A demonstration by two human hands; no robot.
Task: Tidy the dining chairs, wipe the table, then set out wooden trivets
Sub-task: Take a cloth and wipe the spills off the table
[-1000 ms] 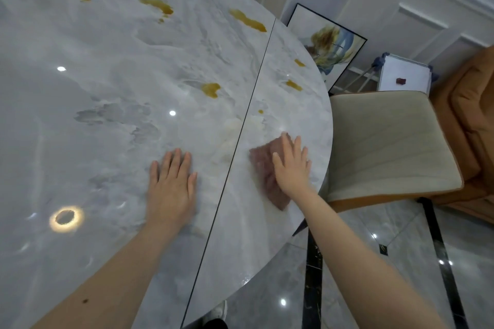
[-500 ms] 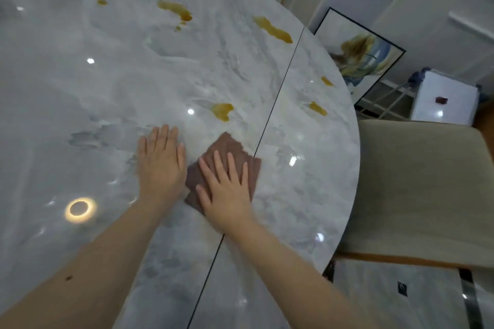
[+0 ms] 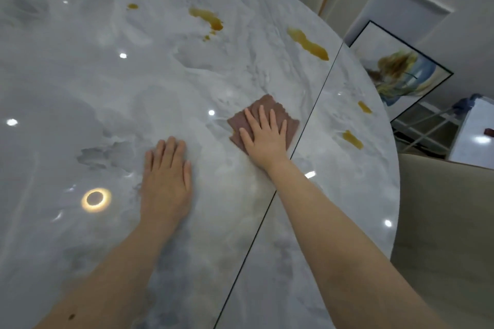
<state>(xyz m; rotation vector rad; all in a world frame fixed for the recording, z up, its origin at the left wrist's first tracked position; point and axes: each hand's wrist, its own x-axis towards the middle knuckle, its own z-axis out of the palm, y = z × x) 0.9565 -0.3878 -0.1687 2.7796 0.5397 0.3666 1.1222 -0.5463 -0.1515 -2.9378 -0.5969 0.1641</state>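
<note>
You are mid-wipe: your right hand presses flat, fingers straight, on the brown cloth, your left hand flat beside it. Amber spills beyond your fingertips remain; no trivets show. The glossy marble table has beige chairs to your right.

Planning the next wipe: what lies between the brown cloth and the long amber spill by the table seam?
In the head view, only bare glossy marble tabletop lies between the brown cloth and long amber spill.
</note>
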